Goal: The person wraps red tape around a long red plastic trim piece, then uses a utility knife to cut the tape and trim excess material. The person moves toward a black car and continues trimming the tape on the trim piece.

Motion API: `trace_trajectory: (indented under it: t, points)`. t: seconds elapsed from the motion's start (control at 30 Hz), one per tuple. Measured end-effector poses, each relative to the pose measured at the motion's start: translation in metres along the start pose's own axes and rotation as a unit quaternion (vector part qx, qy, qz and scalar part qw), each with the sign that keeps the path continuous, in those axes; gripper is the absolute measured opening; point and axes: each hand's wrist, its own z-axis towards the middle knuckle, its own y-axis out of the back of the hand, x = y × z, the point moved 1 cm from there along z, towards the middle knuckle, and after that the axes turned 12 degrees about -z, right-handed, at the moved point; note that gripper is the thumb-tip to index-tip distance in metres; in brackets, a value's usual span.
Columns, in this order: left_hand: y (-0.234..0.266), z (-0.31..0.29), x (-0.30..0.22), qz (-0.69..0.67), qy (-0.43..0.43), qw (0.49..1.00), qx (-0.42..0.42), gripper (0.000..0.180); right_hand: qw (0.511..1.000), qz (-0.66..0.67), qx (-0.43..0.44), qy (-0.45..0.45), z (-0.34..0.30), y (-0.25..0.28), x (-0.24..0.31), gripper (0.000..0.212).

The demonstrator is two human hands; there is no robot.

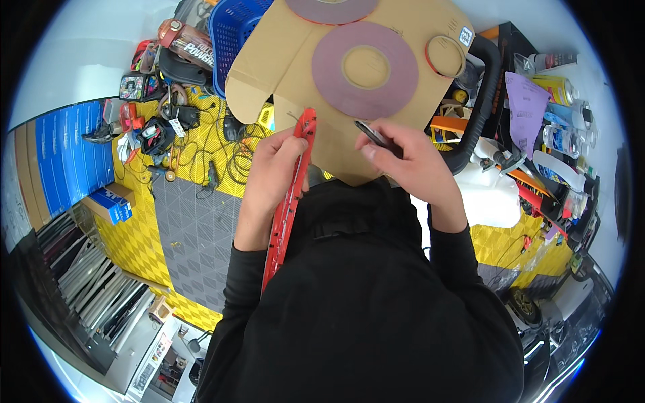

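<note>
My left hand (274, 168) is closed around a long, narrow red plastic trim strip (285, 213) with small dark clips along it. The strip slants from its upper end beside the cardboard down against my black clothing. In my right hand (411, 158) is a slim dark pen-like tool (375, 134), its tip directed up and left, apart from the strip; its exact kind cannot be made out. Just beyond that tip, a large flat roll of purplish tape (402, 74) lies on a brown cardboard sheet (285, 70). A narrow tape roll (430, 62) with a red edge lies farther right.
Part of another large tape roll (329, 12) shows at the far edge. A blue basket (220, 57) stands behind the cardboard's left side. Bags and cables (245, 164) clutter the yellow floor mat at left. A black hose (489, 101), bottles and spray cans crowd the right.
</note>
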Motion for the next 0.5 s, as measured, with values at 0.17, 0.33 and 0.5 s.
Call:
trace_trajectory:
  t: [0.17,0.33,0.5]
  points:
    - [0.003,0.006,0.002,-0.01,0.014,1.0,-0.012,0.026,0.987,0.131,-0.04,0.078,-0.004,-0.002,-0.016,0.033]
    - [0.002,0.005,0.0,0.003,-0.012,1.0,-0.001,0.026,0.992,-0.046,-0.049,0.106,-0.014,-0.016,0.002,0.046]
    - [0.004,0.0,0.003,0.001,-0.051,0.998,0.026,0.024,0.983,-0.076,-0.054,0.161,-0.02,-0.041,0.001,0.049]
